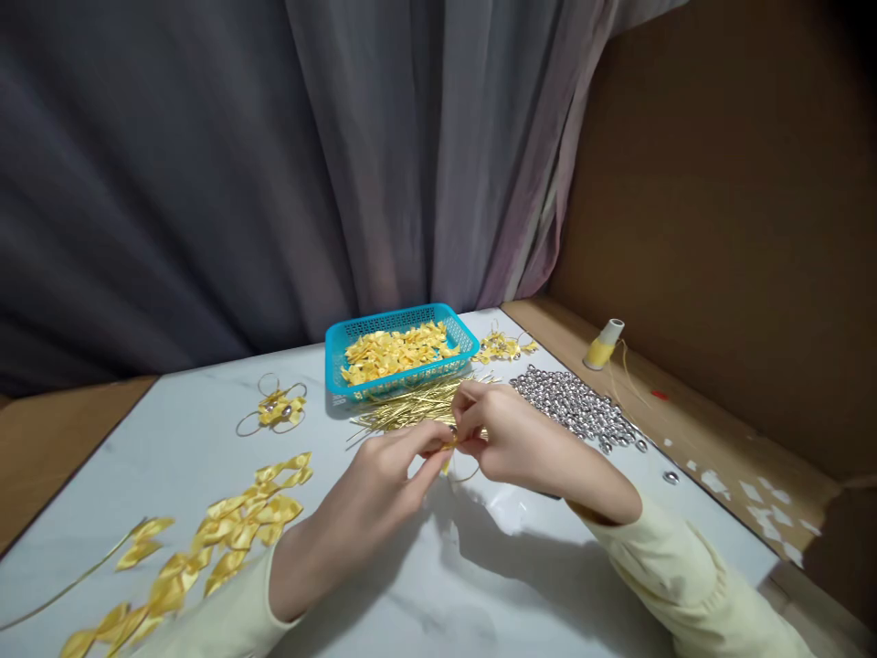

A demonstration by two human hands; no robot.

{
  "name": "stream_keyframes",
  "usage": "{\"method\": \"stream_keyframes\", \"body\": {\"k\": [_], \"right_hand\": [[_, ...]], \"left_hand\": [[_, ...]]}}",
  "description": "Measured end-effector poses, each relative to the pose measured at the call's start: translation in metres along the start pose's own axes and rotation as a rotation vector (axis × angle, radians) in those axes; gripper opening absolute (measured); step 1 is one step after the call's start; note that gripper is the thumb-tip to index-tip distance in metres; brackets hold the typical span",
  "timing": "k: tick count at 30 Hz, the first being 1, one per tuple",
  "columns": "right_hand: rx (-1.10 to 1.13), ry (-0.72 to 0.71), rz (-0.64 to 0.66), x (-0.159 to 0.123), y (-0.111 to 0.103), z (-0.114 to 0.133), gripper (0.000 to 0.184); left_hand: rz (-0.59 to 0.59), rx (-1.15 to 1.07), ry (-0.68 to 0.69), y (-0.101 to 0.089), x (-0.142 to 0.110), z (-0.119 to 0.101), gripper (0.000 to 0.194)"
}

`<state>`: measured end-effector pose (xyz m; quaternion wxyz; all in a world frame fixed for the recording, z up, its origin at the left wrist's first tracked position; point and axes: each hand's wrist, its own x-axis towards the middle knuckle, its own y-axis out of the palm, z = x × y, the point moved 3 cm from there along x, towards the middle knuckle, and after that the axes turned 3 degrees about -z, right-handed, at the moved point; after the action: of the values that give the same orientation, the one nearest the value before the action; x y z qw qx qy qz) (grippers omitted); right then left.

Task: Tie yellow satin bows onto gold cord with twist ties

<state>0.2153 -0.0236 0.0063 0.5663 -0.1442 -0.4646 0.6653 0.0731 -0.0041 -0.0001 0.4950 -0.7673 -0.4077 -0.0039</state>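
Note:
Above the white table, my left hand [390,468] and my right hand [511,434] meet fingertip to fingertip. Between them is a small yellow ribbon bow [447,461], mostly covered by the fingers, with a silver bead [453,429] at its top. My left thumb and fingers pinch the bow. The right fingers are closed close beside it, seemingly on thin gold wire [467,477], which curves out below them; the exact grip is hidden. Just behind the hands lies a pile of gold wire stems [404,407]. Silver beads [568,402] are heaped to the right of my right hand.
A blue basket [332,366] of yellow bows stands at the back. Wired bow pieces lie left [280,408] and behind right [503,345]. Loose ribbon bows [233,525] spread at front left. A thread spool [603,345] stands on the brown board.

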Motion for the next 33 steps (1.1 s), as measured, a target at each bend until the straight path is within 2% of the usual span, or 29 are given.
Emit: {"method": "stream_keyframes", "body": {"k": [5,8,13,17,22,26,33], "right_hand": [[-0.025,0.012,0.029,-0.001,0.000,-0.003,0.015],[0.007,0.068,0.053,-0.001,-0.001,-0.007,0.015],[0.061,0.136,0.112,0.002,-0.003,-0.009,0.019],[0.239,0.225,0.253,0.005,-0.001,-0.014,0.019],[0.544,0.354,0.398,0.006,0.007,-0.026,0.027],[0.669,0.367,0.503,0.006,0.013,-0.032,0.025],[0.753,0.375,0.550,0.007,0.019,-0.035,0.014]], "left_hand": [[0.021,-0.048,-0.083,0.000,0.000,0.009,0.007],[0.023,-0.075,-0.134,-0.001,-0.002,0.013,0.006],[0.054,-0.102,-0.143,-0.002,-0.003,0.011,0.007],[0.072,-0.110,-0.145,-0.002,-0.002,0.008,0.007],[0.080,-0.151,-0.156,-0.003,-0.003,0.008,0.010],[0.136,-0.160,-0.183,-0.003,-0.002,0.008,0.006],[0.251,-0.228,-0.290,-0.002,0.000,0.010,0.008]]}}
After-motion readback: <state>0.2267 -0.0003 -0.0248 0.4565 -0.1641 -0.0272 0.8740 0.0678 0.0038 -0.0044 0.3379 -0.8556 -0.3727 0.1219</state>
